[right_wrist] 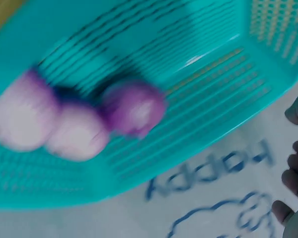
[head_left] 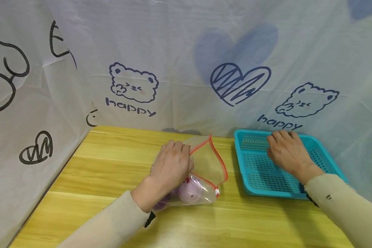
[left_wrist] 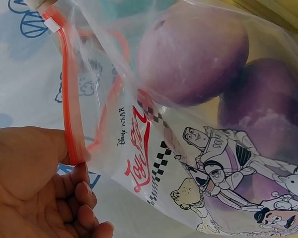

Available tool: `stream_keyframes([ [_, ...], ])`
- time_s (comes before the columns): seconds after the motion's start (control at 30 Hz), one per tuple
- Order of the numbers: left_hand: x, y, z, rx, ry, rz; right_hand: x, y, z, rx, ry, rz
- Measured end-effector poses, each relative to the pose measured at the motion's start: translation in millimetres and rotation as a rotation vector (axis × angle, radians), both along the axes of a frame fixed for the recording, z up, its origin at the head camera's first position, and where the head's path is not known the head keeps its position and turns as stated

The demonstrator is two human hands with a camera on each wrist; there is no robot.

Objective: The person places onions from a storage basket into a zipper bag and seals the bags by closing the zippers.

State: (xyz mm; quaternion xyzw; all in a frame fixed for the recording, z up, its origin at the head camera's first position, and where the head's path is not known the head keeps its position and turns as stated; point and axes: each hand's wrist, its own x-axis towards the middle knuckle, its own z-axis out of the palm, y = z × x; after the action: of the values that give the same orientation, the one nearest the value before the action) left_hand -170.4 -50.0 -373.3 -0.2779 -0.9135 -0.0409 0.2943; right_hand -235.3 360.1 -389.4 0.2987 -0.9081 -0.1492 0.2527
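My left hand (head_left: 172, 162) pinches the red zip edge of a clear zip bag (left_wrist: 126, 173) between thumb and forefinger. The bag lies on the table with its mouth open toward the right, and cartoon figures are printed on its front. Inside it show smooth round purple things (left_wrist: 193, 54), one paler than the others. Over the turquoise basket (head_left: 266, 194) is my right hand (head_left: 286, 151), its fingers loosely bent and holding nothing. Three round purple-and-white things resembling onions (right_wrist: 77, 134) sit together in the basket in the right wrist view; hand and arm hide that part in the head view.
The wooden table (head_left: 111, 144) reaches back to a white cloth (head_left: 179, 51) printed with bears and hearts. Another cloth (head_left: 18, 193) hangs along the left side. The basket stands right of the bag, with its far rim close to the back cloth.
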Motion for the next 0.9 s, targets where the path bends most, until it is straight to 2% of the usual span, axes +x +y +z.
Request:
stream_keyframes([
  [0.07, 0.0, -1.0, 0.0, 0.001, -0.002, 0.003, -3.9, 15.1, 1.9, 0.064, -0.036, -0.018],
  [0.2, -0.4, -2.9, -0.6, 0.004, -0.007, 0.007, -12.3, 41.5, 2.0, 0.152, -0.086, -0.001],
  [0.3, -0.5, -4.0, -0.9, 0.008, -0.015, 0.010, -16.5, 57.4, -3.5, 0.182, -0.109, 0.035],
  [0.5, -0.5, -3.7, -1.7, -0.013, -0.038, 0.014, -18.5, 81.3, -20.8, 0.262, -0.173, 0.044],
  [0.73, 0.4, -2.6, -1.9, -0.033, -0.082, 0.020, -22.2, 97.2, -32.0, 0.424, -0.248, -0.007],
  [0.9, 0.5, -1.6, -3.2, -0.048, -0.100, 0.021, -26.5, 96.8, -38.7, 0.438, -0.320, -0.035],
])
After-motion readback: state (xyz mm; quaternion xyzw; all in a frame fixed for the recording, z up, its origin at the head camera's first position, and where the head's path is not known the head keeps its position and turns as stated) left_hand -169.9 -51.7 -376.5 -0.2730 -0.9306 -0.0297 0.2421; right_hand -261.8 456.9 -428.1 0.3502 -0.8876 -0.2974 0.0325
